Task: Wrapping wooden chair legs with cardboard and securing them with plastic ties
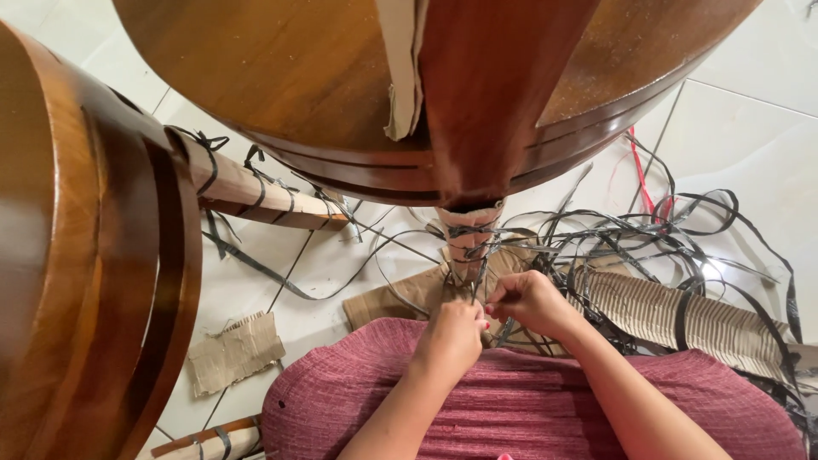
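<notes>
Wooden leg (503, 94) above strap-gripping hands (490, 319)

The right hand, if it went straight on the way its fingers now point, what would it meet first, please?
The right hand points left and slightly up, toward the wrapped table leg. It would most likely meet the dark strapping bound round that leg's cardboard wrap first, though depth is hard to judge; the left hand sits just below that line.

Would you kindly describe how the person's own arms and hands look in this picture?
Both forearms are bare, with no sleeves, gloves, watch or bracelets visible. The left hand shows red-painted nails; the right hand shows no rings that I can make out.
</notes>
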